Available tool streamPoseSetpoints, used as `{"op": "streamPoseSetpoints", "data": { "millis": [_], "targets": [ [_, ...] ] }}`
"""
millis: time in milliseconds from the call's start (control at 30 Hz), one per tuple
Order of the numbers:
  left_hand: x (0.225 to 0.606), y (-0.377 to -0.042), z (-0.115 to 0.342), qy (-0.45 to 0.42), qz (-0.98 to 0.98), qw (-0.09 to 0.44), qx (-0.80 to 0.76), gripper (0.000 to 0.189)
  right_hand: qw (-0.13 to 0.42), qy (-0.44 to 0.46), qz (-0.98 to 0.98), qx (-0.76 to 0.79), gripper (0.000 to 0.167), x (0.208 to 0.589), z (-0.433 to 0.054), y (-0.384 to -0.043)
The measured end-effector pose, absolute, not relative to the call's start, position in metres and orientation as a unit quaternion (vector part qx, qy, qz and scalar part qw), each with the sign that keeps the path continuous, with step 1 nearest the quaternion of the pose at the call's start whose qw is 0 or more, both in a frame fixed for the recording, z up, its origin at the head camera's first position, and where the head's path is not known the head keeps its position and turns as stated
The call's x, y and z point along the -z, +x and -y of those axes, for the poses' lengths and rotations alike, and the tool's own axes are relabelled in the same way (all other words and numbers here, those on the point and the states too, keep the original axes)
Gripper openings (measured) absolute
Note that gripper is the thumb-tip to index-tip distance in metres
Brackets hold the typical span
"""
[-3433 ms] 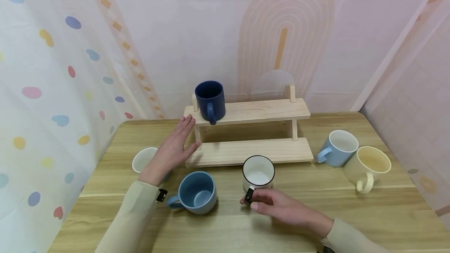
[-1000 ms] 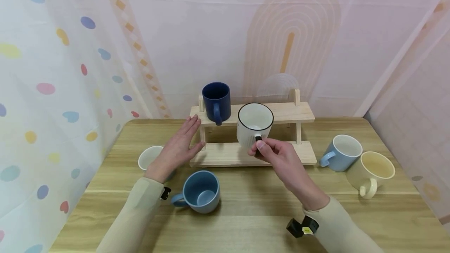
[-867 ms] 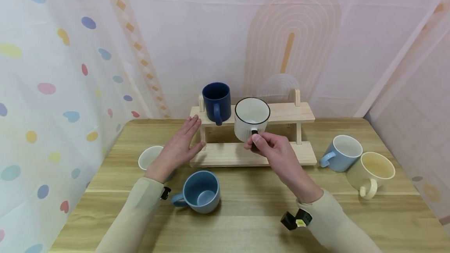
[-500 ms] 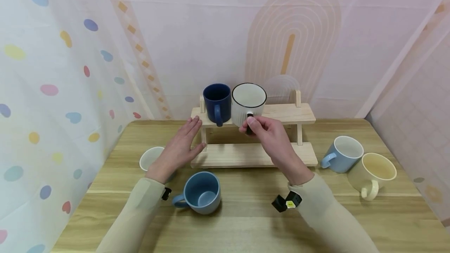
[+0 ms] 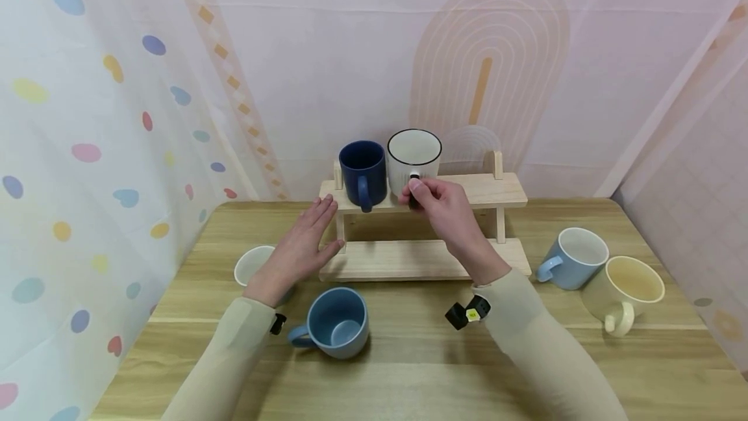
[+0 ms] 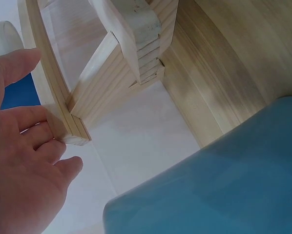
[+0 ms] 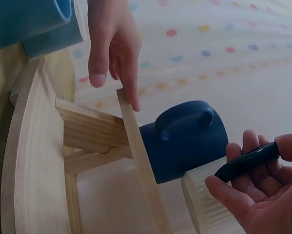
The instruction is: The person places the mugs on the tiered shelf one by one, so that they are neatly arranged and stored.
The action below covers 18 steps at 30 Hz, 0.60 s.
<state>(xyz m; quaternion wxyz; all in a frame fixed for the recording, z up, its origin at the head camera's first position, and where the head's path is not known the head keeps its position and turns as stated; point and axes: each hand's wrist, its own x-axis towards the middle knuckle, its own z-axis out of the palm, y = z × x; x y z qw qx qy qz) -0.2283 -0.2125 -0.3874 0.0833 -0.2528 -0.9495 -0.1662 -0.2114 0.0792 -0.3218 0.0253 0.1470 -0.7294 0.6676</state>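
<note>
My right hand [image 5: 452, 216] pinches the black handle [image 7: 246, 162] of a white ribbed mug [image 5: 403, 164] with a black rim. That mug is upright, close over the upper board of a two-tier wooden rack [image 5: 485, 190], just right of a dark blue mug [image 5: 374, 171] standing there. In the right wrist view a narrow gap shows between the white mug's base and the board. My left hand [image 5: 295, 255] has its fingers extended; in the left wrist view its fingers [image 6: 33, 122] touch the left end of the upper board.
A greyish-blue mug [image 5: 345, 342] stands on the table in front of the rack. Behind my left wrist is a partly hidden mug with a white inside [image 5: 251, 262]. At the right, a light blue mug [image 5: 569, 271] and a cream mug [image 5: 602, 297] stand side by side.
My right hand has lifted the white mug off the table, up and back to the upper board beside the dark blue mug. My left hand stays at the rack's left end.
</note>
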Motion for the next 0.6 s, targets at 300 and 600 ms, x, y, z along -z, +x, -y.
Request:
{"op": "streamPoseSetpoints", "data": {
  "millis": [300, 600],
  "targets": [
    [0.388, -0.228, 0.213, -0.253, 0.95, 0.087, 0.162, 0.077, 0.014, 0.14, 0.722, -0.678, 0.035, 0.327, -0.079, -0.226],
    [0.388, -0.228, 0.212, -0.254, 0.95, 0.089, 0.157, 0.077, 0.004, 0.126, 0.726, -0.676, 0.035, 0.331, -0.077, -0.232]
  ]
}}
